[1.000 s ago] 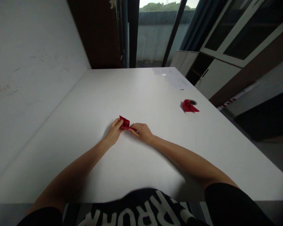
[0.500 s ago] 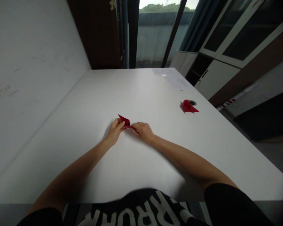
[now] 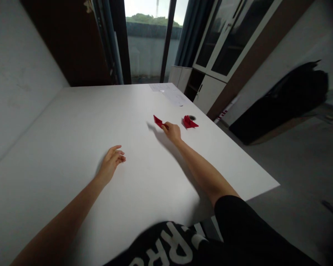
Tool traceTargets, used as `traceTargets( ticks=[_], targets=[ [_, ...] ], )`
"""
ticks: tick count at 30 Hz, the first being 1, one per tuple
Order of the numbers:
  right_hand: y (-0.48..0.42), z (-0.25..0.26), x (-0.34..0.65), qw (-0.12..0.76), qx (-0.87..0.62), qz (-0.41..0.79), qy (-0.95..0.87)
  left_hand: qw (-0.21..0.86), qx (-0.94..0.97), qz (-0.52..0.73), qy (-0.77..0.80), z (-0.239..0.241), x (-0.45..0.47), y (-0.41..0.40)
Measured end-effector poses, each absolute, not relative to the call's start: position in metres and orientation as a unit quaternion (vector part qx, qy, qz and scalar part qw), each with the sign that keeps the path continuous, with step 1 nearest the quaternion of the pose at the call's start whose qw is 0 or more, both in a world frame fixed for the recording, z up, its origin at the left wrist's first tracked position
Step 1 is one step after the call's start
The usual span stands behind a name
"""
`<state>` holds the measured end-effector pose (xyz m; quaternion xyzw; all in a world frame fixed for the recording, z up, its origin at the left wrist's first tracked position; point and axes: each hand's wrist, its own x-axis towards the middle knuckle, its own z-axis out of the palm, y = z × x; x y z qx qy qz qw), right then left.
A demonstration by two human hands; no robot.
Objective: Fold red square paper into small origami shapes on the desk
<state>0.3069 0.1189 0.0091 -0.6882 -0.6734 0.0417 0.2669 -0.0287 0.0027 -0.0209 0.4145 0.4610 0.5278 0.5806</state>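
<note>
My right hand (image 3: 172,131) is closed on one end of a folded red paper piece (image 3: 158,121), an origami shape whose pointed tip sticks out to the left. It hangs a little above the white table (image 3: 127,192), casting a shadow on it. To the right of that hand, more folded red paper (image 3: 189,122) lies on the table by the round cable hole; whether it is one piece or several I cannot tell. My left hand (image 3: 112,161) rests low over the table at the left, fingers apart, holding nothing.
Printed sheets of paper (image 3: 172,96) lie at the table's far right corner. The round cable hole (image 3: 192,118) sits near the right edge. A wall (image 3: 22,74) borders the table's left side. White cabinets (image 3: 209,92) stand beyond the right edge.
My left hand has let go of the folded red paper and moved away to the left. My right hand has carried it forward, toward the other red paper. The view has turned right.
</note>
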Motion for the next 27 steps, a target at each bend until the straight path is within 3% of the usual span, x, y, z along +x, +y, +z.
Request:
traceTargets(
  ticks=[4,12,15,24,27],
  targets=[
    [0.128,0.008,0.37,0.262,-0.788,0.012,-0.557,0.534,0.456,0.511,0.495,-0.025,-0.036,0.009],
    [0.125,0.001,0.387,0.297,-0.801,-0.027,-0.519,0.448,0.501,0.506,0.54,-0.032,-0.058,0.023],
    [0.126,0.001,0.359,0.305,-0.749,-0.02,-0.588,0.387,0.542,0.487,0.565,-0.03,-0.061,0.025],
    [0.079,-0.028,0.24,0.256,-0.385,0.071,-0.884,0.176,0.782,0.345,0.488,-0.033,-0.072,0.032],
    [0.066,-0.034,0.235,0.22,-0.359,0.057,-0.905,0.152,0.828,0.276,0.463,-0.034,-0.072,0.029]
  ],
)
